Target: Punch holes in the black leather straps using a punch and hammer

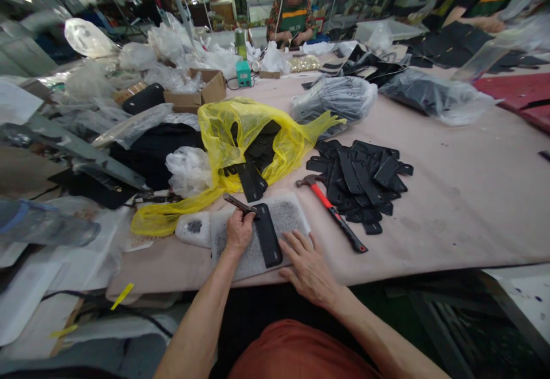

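While left hand (239, 230) holds tool (234, 201) at black strip (268, 236), apron lettering (296, 28) illegible.

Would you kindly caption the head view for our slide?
Left hand holds a slim tool at a black strip; a hammer lies nearby.

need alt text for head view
A person's left hand holds a slim dark tool at a flat black strip on a speckled white slab, right hand beside the strip. At right: a red-black hammer and heaped black pieces.
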`<action>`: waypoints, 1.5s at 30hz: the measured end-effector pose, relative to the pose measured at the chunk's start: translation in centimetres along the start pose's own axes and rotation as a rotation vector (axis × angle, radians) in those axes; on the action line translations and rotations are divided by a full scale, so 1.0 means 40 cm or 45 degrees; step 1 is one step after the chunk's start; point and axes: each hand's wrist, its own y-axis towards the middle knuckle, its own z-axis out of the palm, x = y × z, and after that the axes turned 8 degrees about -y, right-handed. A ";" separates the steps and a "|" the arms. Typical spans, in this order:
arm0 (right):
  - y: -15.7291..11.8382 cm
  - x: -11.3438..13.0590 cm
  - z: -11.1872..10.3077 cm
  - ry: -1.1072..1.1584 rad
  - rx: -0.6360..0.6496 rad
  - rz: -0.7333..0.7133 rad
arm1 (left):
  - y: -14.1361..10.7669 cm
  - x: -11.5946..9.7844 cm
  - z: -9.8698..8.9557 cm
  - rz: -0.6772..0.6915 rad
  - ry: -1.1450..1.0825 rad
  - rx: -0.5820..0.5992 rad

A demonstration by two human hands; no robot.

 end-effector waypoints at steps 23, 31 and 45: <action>0.223 -0.039 0.071 0.036 -0.136 0.102 | -0.003 -0.003 -0.015 0.041 -0.218 0.162; 0.224 -0.041 0.066 0.125 -0.172 0.142 | -0.006 -0.014 -0.014 0.041 -0.179 0.241; 0.224 -0.048 0.063 0.170 -0.204 0.159 | -0.010 -0.011 -0.004 0.075 -0.096 0.264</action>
